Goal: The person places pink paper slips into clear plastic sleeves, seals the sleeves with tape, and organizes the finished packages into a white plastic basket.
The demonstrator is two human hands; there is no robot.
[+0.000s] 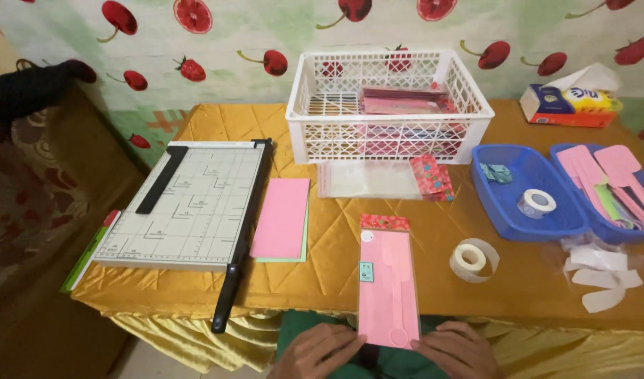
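Observation:
A long pink packet (387, 284) with a red patterned header lies on the gold tablecloth, its near end hanging over the table's front edge. My left hand (320, 351) pinches its near left corner. My right hand (457, 349) holds its near right corner. Inside the clear wrapper a pink spatula shape shows. A roll of white stickers (473, 259) sits just right of the packet. Pink and green paper sheets (282, 218) lie to its left.
A paper cutter (188, 203) with a black handle occupies the left. A white lattice basket (388, 105) with pink packets stands at the back, clear bags (368, 180) before it. Two blue trays (529, 191) hold tape and pink spatulas. White backing strips (603, 277) and a tissue pack (570, 104) lie right.

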